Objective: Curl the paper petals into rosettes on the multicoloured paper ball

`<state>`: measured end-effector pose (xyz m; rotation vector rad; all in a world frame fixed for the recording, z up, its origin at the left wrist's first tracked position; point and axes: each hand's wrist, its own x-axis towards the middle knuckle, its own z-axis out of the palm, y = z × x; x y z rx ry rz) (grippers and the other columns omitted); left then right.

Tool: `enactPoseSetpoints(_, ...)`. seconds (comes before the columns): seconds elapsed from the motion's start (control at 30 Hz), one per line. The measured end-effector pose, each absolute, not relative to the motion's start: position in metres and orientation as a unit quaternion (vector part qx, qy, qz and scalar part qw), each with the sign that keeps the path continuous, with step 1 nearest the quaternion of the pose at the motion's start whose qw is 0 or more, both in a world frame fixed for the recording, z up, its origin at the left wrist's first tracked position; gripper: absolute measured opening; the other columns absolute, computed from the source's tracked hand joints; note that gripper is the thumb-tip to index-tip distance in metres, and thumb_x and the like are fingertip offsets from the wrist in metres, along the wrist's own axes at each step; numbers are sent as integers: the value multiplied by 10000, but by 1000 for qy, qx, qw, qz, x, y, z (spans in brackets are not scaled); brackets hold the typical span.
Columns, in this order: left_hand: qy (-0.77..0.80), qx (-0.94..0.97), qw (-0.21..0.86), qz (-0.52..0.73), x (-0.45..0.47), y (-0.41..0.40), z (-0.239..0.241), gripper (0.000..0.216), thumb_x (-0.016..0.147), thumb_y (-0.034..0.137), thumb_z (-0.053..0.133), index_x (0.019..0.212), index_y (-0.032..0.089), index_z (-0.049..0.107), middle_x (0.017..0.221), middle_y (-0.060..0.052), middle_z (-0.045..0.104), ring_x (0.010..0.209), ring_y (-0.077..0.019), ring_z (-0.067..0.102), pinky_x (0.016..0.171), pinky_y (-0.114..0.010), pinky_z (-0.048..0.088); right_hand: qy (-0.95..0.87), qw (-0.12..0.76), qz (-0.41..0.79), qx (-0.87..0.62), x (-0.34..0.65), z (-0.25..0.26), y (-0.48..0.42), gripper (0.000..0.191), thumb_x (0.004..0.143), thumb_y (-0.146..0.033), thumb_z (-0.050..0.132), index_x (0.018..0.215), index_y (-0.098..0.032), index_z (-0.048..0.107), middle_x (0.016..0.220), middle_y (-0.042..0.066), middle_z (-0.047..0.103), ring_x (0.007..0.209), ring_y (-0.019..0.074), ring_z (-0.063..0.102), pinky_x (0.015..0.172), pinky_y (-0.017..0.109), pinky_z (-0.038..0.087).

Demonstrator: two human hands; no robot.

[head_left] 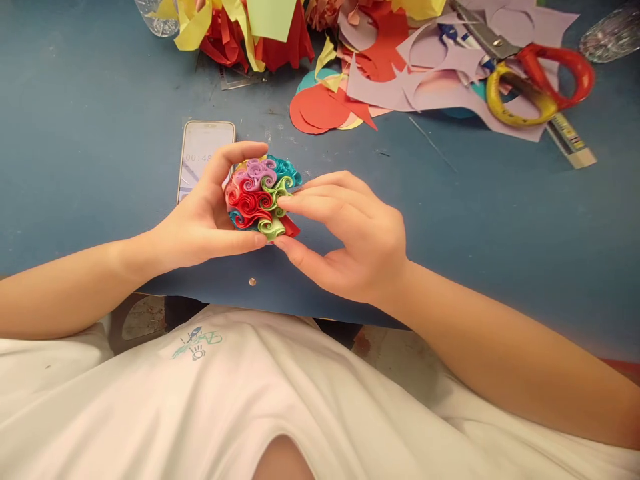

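Between my hands is a ball of curled paper flowers (pixel 253 200), held just above the table's near edge. Its coiled paper rosettes are red, lilac, light green, teal and yellow. My left hand (pixel 205 213) wraps its left side, thumb along the bottom and index finger over the top. On the right side, my right hand (pixel 350 230) pinches it, the index fingertip on a green curl and the thumb at the lower edge. A red paper piece (pixel 290 227) sticks out between those fingertips. The ball's underside is hidden.
Behind my left hand a phone (pixel 207 140) lies on the blue table (pixel 100 133), its screen showing a timer. Farther back are red paper circles (pixel 320 108), lilac paper scraps (pixel 380 87), scissors (pixel 520 67), a cutter knife (pixel 570 137) and crumpled coloured paper (pixel 230 33). Clear plastic bottles (pixel 613 33) stand or lie at the back.
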<state>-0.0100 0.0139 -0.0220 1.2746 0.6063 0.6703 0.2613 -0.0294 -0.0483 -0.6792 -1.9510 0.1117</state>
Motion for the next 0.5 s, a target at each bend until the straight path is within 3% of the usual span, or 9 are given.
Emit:
enactPoseSetpoints(0.1, 280, 575, 715, 282, -12, 13, -19, 1079, 979, 297, 1129, 1822, 317, 458, 1762, -199, 765, 1457, -441, 925, 1248, -623, 774, -813, 492, 71, -303, 266, -48, -29, 264, 1241, -329, 866, 1500, -329, 815, 1178, 18, 958, 1068, 286, 918, 1019, 500, 801)
enactPoseSetpoints(0.2, 284, 575, 717, 274, -14, 13, -17, 1030, 998, 362, 1135, 1824, 323, 522, 1777, -184, 771, 1455, -431, 917, 1272, -629, 771, -815, 487, 120, -290, 270, -45, -28, 239, 1234, -341, 884, 1468, -311, 847, 1172, 26, 963, 1014, 269, 905, 987, 476, 797)
enactPoseSetpoints(0.37, 317, 541, 729, 276, -15, 14, -20, 1018, 1024, 493, 1073, 1911, 338, 599, 1628, -132, 874, 1390, -454, 926, 1121, -580, 822, -808, 482, 122, -316, 274, -47, -28, 212, 1250, -443, 851, 1428, -331, 881, 1173, 35, 971, 967, 279, 903, 907, 496, 799)
enactPoseSetpoints(0.5, 315, 505, 750, 288, -13, 16, -18, 1258, 1043, 443, 1036, 2064, 378, 305, 1604, -119, 901, 1356, -444, 951, 1124, -665, 829, -802, 472, 117, -348, 275, -53, -29, 272, 1263, -547, 802, 1421, -341, 882, 1158, 49, 969, 903, 274, 881, 826, 495, 799)
